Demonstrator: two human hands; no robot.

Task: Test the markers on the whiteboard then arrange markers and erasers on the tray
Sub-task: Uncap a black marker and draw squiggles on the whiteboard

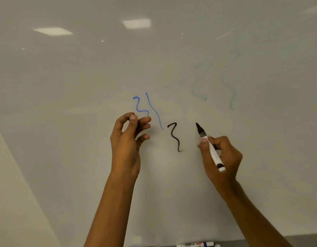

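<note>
At the bottom edge of the view, nearest the camera, a few markers [198, 244] are seen lying along the ledge below the whiteboard [82, 157]; only their upper sides show, one with a blue band. Whether they rest on a tray cannot be told.

Two bare forearms are raised from there toward the board. The right hand [220, 154] is closed around a black marker [210, 148], whose white barrel is pinched between thumb and fingers. The marker is uncapped and tilted, its dark tip pointed up and to the left, at or just off the board surface; contact cannot be told. The rear end of the barrel juts out below the fingers.

The left hand [129, 138] is held up beside it, well apart from the right. Its thumb and forefinger are pressed together on a small dark object [130, 118], mostly hidden; the remaining fingers are spread loosely.

On the board between the hands, a black squiggle [174, 137] is drawn. Just above the left hand, a blue squiggle [140, 106] and a long blue stroke [155, 111] are seen. Farther up and to the right, two faint green squiggles [202, 81] are barely visible. Ceiling lights [136, 23] are reflected in the glossy upper part of the board.
</note>
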